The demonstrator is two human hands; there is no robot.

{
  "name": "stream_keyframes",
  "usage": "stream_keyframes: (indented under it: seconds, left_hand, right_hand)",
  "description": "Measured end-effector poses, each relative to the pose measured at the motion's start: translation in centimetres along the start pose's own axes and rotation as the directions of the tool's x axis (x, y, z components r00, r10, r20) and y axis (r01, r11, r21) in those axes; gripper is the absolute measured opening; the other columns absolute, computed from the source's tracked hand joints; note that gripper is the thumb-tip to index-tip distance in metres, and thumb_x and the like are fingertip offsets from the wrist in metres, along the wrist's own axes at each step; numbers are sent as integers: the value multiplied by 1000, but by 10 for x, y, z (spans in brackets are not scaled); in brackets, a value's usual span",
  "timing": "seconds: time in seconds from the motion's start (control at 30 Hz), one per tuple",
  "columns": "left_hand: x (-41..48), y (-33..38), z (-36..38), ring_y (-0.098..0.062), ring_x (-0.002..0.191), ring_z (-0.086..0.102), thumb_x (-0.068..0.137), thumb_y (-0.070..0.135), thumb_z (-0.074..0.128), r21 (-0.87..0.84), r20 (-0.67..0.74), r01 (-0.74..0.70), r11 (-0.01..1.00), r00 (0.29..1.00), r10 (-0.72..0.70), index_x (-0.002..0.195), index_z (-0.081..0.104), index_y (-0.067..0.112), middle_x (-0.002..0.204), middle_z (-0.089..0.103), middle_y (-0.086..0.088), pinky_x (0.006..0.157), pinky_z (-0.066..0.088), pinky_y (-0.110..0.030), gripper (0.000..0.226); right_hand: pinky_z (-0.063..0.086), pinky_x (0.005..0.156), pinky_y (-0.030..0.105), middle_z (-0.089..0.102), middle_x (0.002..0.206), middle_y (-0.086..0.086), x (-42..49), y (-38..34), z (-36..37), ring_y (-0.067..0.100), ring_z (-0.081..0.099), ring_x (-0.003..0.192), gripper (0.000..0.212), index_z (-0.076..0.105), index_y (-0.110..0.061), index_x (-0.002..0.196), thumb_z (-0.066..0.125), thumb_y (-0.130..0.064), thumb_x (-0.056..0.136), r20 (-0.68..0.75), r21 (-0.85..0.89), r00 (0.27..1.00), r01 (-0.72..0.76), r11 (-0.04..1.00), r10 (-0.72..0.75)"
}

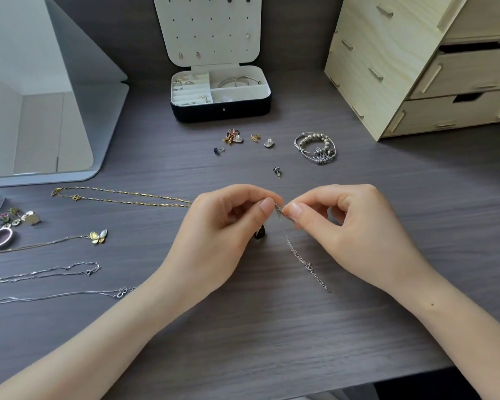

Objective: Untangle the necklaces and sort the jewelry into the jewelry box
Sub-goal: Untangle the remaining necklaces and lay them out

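Two hands: left hand (pixel 214 232) and right hand (pixel 350 226) hover just over the table (pixel 272 336), each pinching the same silver chain (pixel 300 255) between thumb and forefinger, the fingertips almost meeting and the other fingers curled in.
Silver chain: hangs from the pinch, its clasp end trailing toward the near right; a dark pendant (pixel 259 234) shows just beside the left palm.
Table: dark wood grain; the front edge shows at the near right; a bare stretch lies between the forearms.
Left side: two thin silver necklaces (pixel 41 274), a butterfly necklace (pixel 98 236) and a gold necklace (pixel 122 197) lie stretched out, each apart, most running off the left edge.
Middle: loose earrings (pixel 237 138) are scattered between the hands and the box; beaded bracelets (pixel 315 147) sit to their right.
Jewelry box (pixel 220 111): far centre, lid upright, rings in the left slots, bangles in the rear right compartment.
Far corners: a mirror (pixel 55 111) on the left and a wooden drawer unit (pixel 416 67) on the right, with a gap of table between each and the box.
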State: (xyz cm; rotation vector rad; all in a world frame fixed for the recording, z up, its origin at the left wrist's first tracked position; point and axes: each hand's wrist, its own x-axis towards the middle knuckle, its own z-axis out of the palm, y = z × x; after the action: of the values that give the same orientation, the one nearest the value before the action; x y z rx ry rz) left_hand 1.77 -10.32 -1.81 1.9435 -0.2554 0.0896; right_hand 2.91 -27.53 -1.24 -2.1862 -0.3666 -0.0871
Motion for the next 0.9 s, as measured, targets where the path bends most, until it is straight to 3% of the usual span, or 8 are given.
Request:
stream_keyframes:
  seconds: [0.17, 0.27, 0.33, 0.47, 0.63, 0.77, 0.9]
  left_hand:
    - [0, 1, 2, -10, 60, 49, 85, 26, 56, -28, -15, -26, 999, 1000, 25, 82, 71, 28, 74, 68, 0, 61, 41, -16, 14]
    - [0, 0, 2, -16, 65, 53, 85, 26, 57, -46, -31, -33, 998, 999, 32, 83, 71, 27, 76, 69, -1, 63, 43, -20, 14]
    - [0, 0, 3, -17, 66, 53, 85, 26, 57, -47, -28, -52, 998, 998, 50, 85, 71, 26, 76, 69, -2, 63, 43, -20, 14]
    - [-1, 1, 3, -8, 63, 50, 85, 23, 58, -9, -29, -103, 995, 994, 103, 88, 71, 28, 75, 68, 8, 63, 41, -16, 14]
    - [-1, -1, 4, -4, 60, 52, 85, 23, 58, -3, -33, -96, 995, 995, 96, 88, 71, 28, 77, 70, 11, 63, 45, -21, 14]
    - [-1, -1, 5, -2, 61, 51, 84, 27, 56, 23, -31, -67, 998, 997, 67, 82, 70, 29, 75, 69, 12, 63, 46, -23, 14]
    - [-2, 1, 5, 1, 62, 51, 84, 28, 56, 73, -15, -65, 995, 998, 66, 80, 68, 28, 67, 62, 23, 61, 38, -11, 13]
  right_hand:
    - [37, 53, 14, 70, 69, -4, 1, -5, -2, 2, 47, 53, 13, 74, -20, 76, 64, -20, 85, 84, 208, 996, -60, 976, 43]
    - [49, 69, 40, 71, 71, -2, 2, -5, 0, 31, 61, 73, 12, 74, -22, 76, 66, -18, 84, 80, 303, 994, -98, 948, 78]
    - [49, 75, 47, 71, 70, 1, 3, -4, 1, 35, 61, 79, 12, 74, -19, 74, 67, -17, 83, 84, 347, 992, -119, 930, 95]
    - [50, 77, 39, 71, 67, 3, 2, -5, 0, 30, 64, 80, 12, 74, -14, 73, 68, -15, 83, 104, 388, 991, -121, 914, 86]
    - [49, 64, 28, 69, 62, -1, 2, -7, 0, 12, 60, 63, 11, 74, -14, 70, 72, -12, 80, 98, 392, 994, -86, 916, 52]
    - [46, 61, 36, 69, 64, 5, 2, -6, 1, 16, 56, 63, 12, 74, -16, 68, 67, -25, 71, 76, 393, 995, -92, 915, 67]
    - [42, 54, 41, 66, 64, 7, 2, -4, 3, 25, 50, 58, 12, 73, -15, 67, 66, -24, 71, 35, 325, 999, -40, 945, 30]
